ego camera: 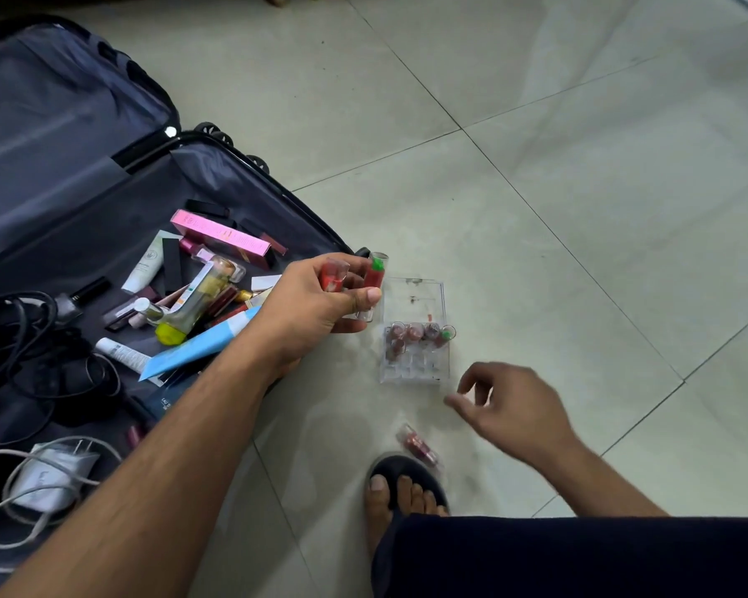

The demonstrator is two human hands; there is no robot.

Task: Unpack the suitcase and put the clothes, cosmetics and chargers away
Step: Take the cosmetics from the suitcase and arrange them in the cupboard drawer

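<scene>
Head view: nearest, one lipstick [419, 444] lies on the floor by the foot; right hand [510, 407] hovers empty, loosely curled; left hand [320, 295] grips lipsticks [374, 276] beside the clear organizer [415, 334] — seat each upright in a free slot; suitcase [104, 187] beyond

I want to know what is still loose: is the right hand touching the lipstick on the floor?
Apart. The head view shows bare floor between the right hand and the lipstick.
</scene>
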